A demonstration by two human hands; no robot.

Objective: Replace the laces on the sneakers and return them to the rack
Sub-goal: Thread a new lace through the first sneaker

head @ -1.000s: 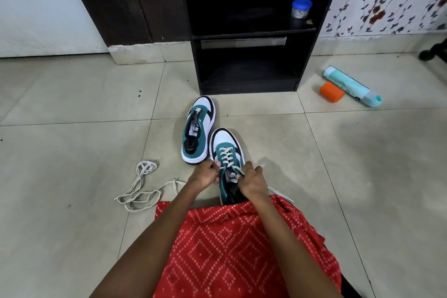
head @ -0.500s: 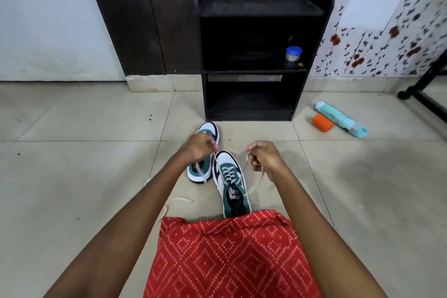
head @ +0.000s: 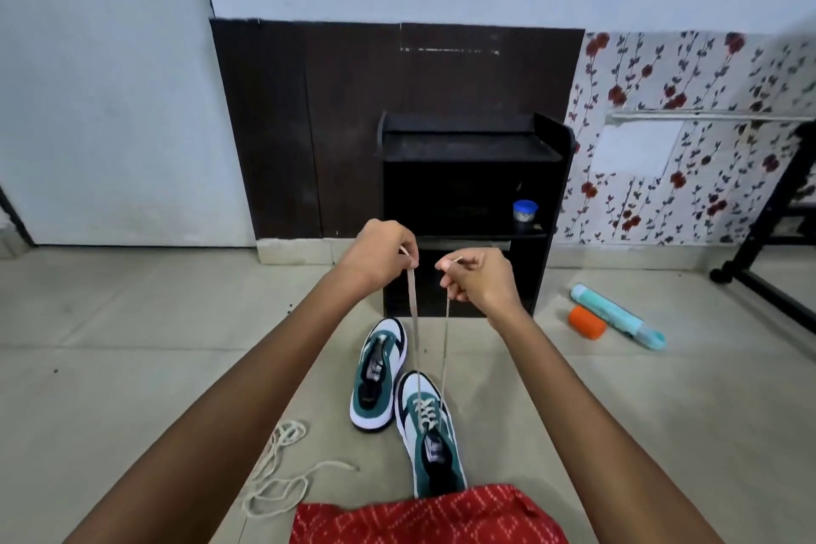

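Flat lace (head: 414, 314) ends pinched taut by left hand (head: 379, 254), right hand (head: 479, 278).

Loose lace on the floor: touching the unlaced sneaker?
Apart. Head view shows bare floor tile between the loose lace and the unlaced sneaker.

Soft, even indoor light leaves only faint shadows on the floor (head: 132, 367). Wide-angle distortion bends the edges. The picture is slightly soft throughout.
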